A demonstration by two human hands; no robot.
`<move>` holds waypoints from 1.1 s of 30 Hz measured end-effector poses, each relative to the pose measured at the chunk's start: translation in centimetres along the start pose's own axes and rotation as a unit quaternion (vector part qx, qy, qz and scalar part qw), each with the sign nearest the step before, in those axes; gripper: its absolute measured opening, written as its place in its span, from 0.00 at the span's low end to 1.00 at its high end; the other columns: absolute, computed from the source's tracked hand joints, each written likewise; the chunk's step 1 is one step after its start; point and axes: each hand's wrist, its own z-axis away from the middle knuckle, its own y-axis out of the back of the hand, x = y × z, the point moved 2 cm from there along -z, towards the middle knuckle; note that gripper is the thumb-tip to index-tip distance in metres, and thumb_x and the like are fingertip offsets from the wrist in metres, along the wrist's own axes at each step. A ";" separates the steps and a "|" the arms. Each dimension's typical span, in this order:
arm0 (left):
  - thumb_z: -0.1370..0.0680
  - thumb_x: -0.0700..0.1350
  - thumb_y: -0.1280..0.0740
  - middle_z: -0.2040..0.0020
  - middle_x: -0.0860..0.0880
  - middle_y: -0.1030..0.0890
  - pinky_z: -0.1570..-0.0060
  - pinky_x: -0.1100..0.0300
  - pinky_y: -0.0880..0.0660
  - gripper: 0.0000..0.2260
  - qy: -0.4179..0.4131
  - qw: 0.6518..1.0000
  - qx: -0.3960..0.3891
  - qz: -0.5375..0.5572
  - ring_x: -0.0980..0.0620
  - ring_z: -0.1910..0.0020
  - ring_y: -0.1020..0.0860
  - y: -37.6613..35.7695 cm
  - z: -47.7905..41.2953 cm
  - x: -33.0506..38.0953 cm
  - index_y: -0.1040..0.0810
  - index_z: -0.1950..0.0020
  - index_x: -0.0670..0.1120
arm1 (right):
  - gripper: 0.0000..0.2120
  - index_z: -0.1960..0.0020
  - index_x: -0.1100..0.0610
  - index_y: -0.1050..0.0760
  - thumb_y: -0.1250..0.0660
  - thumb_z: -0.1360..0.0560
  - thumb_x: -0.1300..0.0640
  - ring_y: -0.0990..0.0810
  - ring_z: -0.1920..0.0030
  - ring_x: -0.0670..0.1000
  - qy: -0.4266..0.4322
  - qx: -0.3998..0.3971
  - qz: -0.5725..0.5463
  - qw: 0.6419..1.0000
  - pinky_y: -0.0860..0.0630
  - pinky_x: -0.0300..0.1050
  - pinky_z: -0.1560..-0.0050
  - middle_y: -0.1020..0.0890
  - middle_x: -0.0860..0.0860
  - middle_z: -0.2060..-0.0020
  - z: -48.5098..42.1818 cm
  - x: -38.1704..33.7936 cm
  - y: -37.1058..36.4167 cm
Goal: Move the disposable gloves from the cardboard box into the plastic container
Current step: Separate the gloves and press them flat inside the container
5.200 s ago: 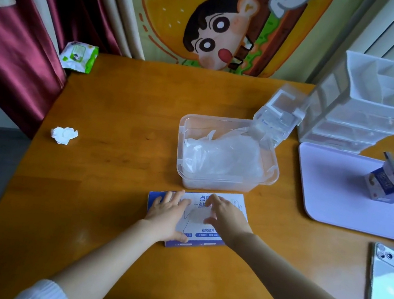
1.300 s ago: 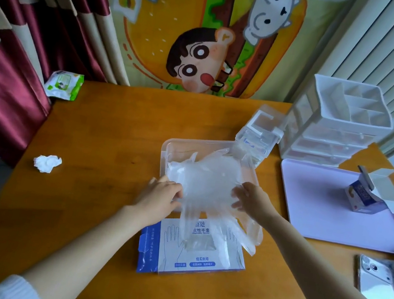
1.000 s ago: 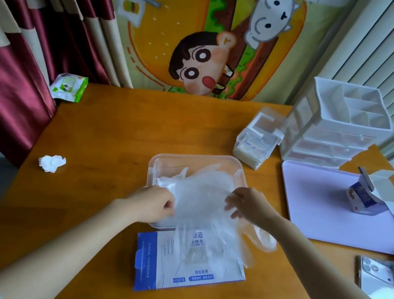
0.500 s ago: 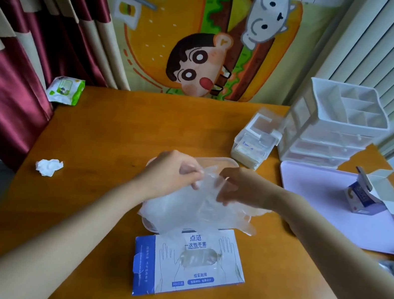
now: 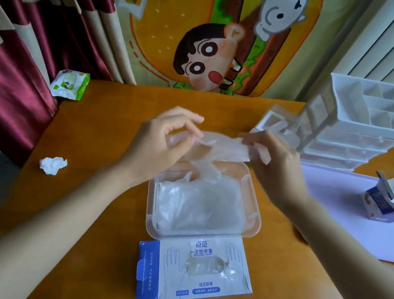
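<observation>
Our left hand (image 5: 156,147) and right hand (image 5: 273,170) each pinch an end of a clear glove (image 5: 219,148) above the plastic container (image 5: 256,212). The container holds a glove pile (image 5: 201,208) and sits at twelve o'clock from the cardboard box (image 5: 195,273).

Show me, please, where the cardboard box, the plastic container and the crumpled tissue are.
cardboard box (image 5: 206,286): head view, on its printed top face.
plastic container (image 5: 255,212): head view, on its right wall.
crumpled tissue (image 5: 52,165): head view, on its middle.
</observation>
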 end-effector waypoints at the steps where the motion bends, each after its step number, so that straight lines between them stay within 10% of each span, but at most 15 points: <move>1: 0.23 0.40 0.32 0.41 0.56 0.23 0.36 0.70 0.35 0.04 0.006 0.999 -0.038 -0.017 0.63 0.37 0.28 -0.5 0.8 -0.8 0.20 0.55 0.48 | 0.07 0.52 0.58 0.22 0.39 0.24 0.62 0.21 0.54 0.49 0.021 -0.031 0.012 0.999 0.27 0.39 0.57 0.17 0.52 0.53 0.7 0.5 -0.7; 6: 0.20 0.43 0.36 0.28 0.56 0.32 0.28 0.62 0.54 0.07 0.063 0.955 -0.249 -0.149 0.58 0.26 0.41 -4.3 4.7 -5.1 0.18 0.48 0.50 | 0.13 0.55 0.53 0.17 0.29 0.31 0.70 0.17 0.53 0.48 0.056 -0.227 0.051 0.971 0.19 0.45 0.61 0.15 0.48 0.54 4.9 3.4 -5.6; 9: 0.18 0.47 0.42 0.24 0.54 0.39 0.32 0.65 0.64 0.13 0.067 0.898 -0.364 -0.239 0.56 0.24 0.47 -6.3 5.8 -7.0 0.22 0.37 0.52 | 0.14 0.46 0.50 0.18 0.37 0.24 0.64 0.20 0.45 0.48 0.017 -0.357 0.097 0.929 0.26 0.53 0.41 0.18 0.47 0.46 6.2 4.2 -8.6; 16: 0.20 0.45 0.41 0.38 0.46 0.24 0.33 0.52 0.39 0.15 0.082 0.751 -0.536 -0.377 0.48 0.36 0.30 -10.5 6.3 -8.8 0.23 0.35 0.47 | 0.22 0.32 0.54 0.29 0.33 0.24 0.50 0.30 0.33 0.50 -0.160 -0.628 0.010 0.761 0.36 0.45 0.31 0.27 0.51 0.34 7.7 5.3 -12.7; 18: 0.19 0.52 0.44 0.42 0.45 0.22 0.39 0.52 0.34 0.17 0.103 0.746 -0.542 -0.373 0.46 0.42 0.27 -11.0 5.9 -8.6 0.22 0.39 0.45 | 0.22 0.34 0.54 0.27 0.32 0.25 0.47 0.24 0.40 0.47 -0.223 -0.604 -0.077 0.761 0.32 0.40 0.37 0.23 0.50 0.37 6.8 5.0 -12.6; 23: 0.19 0.43 0.43 0.38 0.42 0.30 0.43 0.52 0.31 0.15 0.117 0.847 -0.382 -0.351 0.44 0.39 0.29 -12.2 4.4 -9.1 0.31 0.33 0.40 | 0.10 0.42 0.52 0.23 0.36 0.22 0.54 0.21 0.52 0.47 -0.177 -0.413 -0.008 0.893 0.27 0.39 0.49 0.18 0.48 0.47 5.3 5.0 -12.9; 33: 0.25 0.46 0.31 0.31 0.40 0.41 0.45 0.52 0.28 0.35 0.193 0.734 -0.480 -0.440 0.37 0.34 0.35 -15.7 6.6 -13.2 0.49 0.25 0.41 | 0.37 0.28 0.58 0.45 0.28 0.28 0.50 0.26 0.38 0.59 -0.084 -0.567 0.205 0.793 0.30 0.50 0.43 0.33 0.57 0.35 8.0 6.4 -16.9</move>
